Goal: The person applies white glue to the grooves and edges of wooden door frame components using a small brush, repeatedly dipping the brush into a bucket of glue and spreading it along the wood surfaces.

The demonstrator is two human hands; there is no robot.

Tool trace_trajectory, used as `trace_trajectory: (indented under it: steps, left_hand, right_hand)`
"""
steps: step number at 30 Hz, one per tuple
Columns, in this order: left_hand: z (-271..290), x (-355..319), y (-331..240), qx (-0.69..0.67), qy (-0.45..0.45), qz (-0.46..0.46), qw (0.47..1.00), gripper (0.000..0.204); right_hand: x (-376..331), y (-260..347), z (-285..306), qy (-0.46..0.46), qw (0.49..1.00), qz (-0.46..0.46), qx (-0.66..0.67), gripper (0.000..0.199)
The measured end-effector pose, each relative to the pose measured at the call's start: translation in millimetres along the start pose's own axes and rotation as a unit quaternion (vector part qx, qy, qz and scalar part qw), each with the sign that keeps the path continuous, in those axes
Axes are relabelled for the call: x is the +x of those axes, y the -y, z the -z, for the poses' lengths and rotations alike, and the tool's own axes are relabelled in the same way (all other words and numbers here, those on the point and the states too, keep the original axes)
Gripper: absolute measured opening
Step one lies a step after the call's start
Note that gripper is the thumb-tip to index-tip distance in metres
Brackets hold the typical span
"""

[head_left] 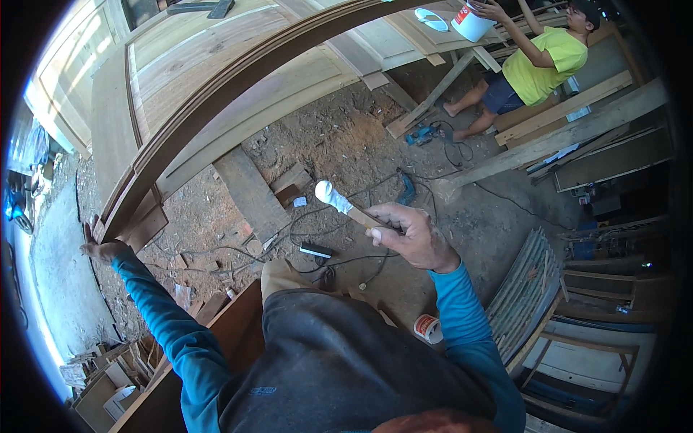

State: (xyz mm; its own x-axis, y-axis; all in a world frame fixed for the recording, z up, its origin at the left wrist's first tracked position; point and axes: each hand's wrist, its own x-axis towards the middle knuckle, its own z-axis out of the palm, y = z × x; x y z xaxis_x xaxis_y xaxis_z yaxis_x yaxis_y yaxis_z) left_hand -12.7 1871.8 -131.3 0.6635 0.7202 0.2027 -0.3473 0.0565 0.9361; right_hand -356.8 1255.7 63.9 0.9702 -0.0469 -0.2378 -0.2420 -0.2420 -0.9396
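In my right hand (410, 234) I pinch a flat wooden stick (359, 217), held up in front of me. A thick lump of white paste (332, 195) coats its far end. My left hand (105, 250) is out at the left, closed round the near end of a long brown wooden door-frame piece (189, 114). That piece has grooved edges and arches away across the view because of the lens. Beneath and beyond it lie pale wooden door panels (195, 65).
A co-worker in a yellow shirt (543, 63) handles a white bucket (473, 23) at the far right. A hammer (209, 9) lies on the panels. Power tools (422, 135), cables, offcuts and sawdust cover the ground. A small white tub (428, 328) stands by my right side.
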Motion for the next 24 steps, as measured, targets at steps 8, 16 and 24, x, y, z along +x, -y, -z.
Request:
trace_trajectory:
  steps: [8,16,24]
  left_hand:
    - [-34.5,-27.0,-26.5,-0.025,-0.014,0.118,0.993,0.091]
    - [-41.4,11.1,-14.9,-0.021,-0.108,0.14,0.984,0.088]
    - [-64.8,65.9,-0.2,0.026,-0.103,0.029,0.994,0.097]
  right_hand:
    - [34.9,10.2,-11.4,-0.035,0.998,-0.052,0.025,0.035]
    - [99.5,28.0,-52.8,-0.032,0.996,-0.066,0.041,0.035]
    - [127.9,21.1,-59.6,-0.033,0.997,-0.067,-0.012,0.034]
